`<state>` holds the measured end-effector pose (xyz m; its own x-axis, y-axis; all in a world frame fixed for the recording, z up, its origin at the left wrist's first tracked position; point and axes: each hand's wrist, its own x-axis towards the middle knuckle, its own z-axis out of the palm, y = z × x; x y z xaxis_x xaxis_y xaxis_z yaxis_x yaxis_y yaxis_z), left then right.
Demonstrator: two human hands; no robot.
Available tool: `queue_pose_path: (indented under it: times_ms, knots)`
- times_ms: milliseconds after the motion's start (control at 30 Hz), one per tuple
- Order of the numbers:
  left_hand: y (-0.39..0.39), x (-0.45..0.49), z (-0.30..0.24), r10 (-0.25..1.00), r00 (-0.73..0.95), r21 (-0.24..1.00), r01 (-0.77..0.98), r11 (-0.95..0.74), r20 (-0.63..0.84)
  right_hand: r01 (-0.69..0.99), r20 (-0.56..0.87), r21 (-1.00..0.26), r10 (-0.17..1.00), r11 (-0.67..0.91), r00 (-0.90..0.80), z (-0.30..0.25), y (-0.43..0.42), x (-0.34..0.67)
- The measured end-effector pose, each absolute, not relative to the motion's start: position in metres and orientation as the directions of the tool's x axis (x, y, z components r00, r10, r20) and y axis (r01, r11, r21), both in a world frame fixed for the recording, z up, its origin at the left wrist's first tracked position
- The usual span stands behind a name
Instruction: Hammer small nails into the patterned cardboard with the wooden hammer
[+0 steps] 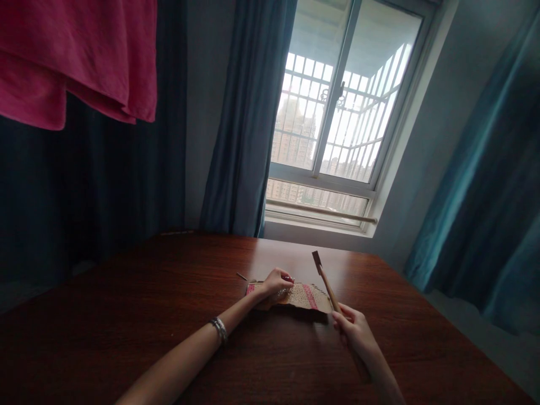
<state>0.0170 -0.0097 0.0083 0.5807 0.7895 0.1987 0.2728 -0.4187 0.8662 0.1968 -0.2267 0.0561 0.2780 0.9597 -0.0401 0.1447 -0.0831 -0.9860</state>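
My right hand (352,326) is wrapped round the wooden handle of a hammer (331,292), whose dark head points up and away over the table. Under my left hand (276,283) lies a tan, speckled flat piece (297,295) with pink bands, its near edge wavy and slightly raised. The thumb and fingers of that hand are pinched together above it, round something too small to make out. A row of short dark marks runs along the piece's far right edge. Beside its left end, a thin dark rod (242,277) sticks out.
The dark reddish wooden table (202,349) reaches to the wall under a barred window (329,124). Blue curtains (248,112) hang behind it and at the right. A pink cloth (105,62) hangs at the upper left.
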Motion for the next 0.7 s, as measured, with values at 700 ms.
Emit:
queue_pose_path:
  times_ms: [700]
  knots:
    - [0.039, -0.067, 0.083, 0.859, 0.493, 0.724, 0.642, -0.252, -0.138, 0.725, 0.063, -0.569, 0.859, -0.388, 0.509, 0.033, -0.214, 0.254]
